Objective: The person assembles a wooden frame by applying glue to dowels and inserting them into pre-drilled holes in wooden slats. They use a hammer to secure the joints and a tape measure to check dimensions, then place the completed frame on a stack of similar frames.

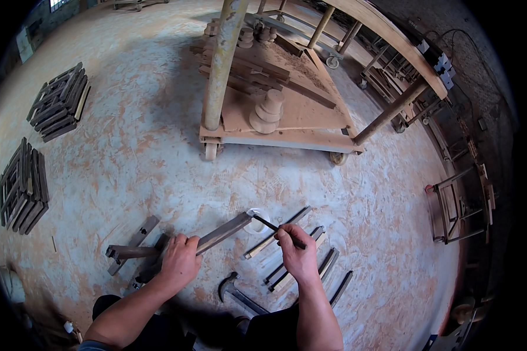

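Note:
My left hand (180, 258) is closed around a dark wooden bar (223, 232), which slants up and away to the right. In my right hand (299, 253) is a thin dark stick (266, 222), pinched between the fingers. Its pale tip meets the bar's far end; whether it has bristles is too small to tell. Just beneath that end stands a small round white container (256, 231), partly hidden, on the floor. More dark wooden pieces (136, 252) lie beside my left hand, some joined or crossing. Near my feet rests a claw hammer (240, 295).
Several wooden strips (298, 266) lie around my right hand. Two stacks of dark wooden frames (24, 190) sit at the left. Ahead stands a wheeled cart (281, 138) with boards and turned wood blocks on its lower shelf. Other racks (457, 207) line the right side.

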`<state>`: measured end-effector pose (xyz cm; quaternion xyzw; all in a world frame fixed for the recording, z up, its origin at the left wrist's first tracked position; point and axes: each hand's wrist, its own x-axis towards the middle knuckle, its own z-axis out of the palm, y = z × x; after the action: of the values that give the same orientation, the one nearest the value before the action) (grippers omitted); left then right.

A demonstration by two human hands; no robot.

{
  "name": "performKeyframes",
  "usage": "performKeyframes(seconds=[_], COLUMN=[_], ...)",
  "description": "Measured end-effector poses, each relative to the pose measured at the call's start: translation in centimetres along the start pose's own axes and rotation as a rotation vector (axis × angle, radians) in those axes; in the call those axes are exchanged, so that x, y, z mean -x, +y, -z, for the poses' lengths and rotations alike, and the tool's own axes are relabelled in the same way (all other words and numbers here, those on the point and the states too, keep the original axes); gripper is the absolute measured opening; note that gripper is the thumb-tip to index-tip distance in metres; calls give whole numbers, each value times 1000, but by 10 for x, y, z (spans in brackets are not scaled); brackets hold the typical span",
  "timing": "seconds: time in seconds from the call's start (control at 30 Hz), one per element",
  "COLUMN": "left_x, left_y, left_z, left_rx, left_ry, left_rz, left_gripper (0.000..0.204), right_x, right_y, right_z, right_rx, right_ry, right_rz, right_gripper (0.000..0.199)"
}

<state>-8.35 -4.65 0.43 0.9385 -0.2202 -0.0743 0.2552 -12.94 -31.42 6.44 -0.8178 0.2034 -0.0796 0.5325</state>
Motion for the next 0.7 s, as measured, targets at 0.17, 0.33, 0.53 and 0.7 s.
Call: performKeyframes(seconds=[0.17,0.33,0.53,0.7], left_x=[3,-2,-8,-4], left_y=[-4,2,1,-14], left_z=[0,20,31,18], left_rx=[38,386,720,990], left_ry=[-37,-119,-213,-134], left_rz=[67,214,343,401], left_gripper=[49,47,42,33], right_x=[-18,-42,-61,-53], right_y=[22,75,156,200], right_z=[2,-22,-50,-46], right_rx=[-77,-90,-445,-630], right_ry=[171,160,207,281], right_rz=[-57,-285,-584,-688], right_gripper=[22,35,30,37])
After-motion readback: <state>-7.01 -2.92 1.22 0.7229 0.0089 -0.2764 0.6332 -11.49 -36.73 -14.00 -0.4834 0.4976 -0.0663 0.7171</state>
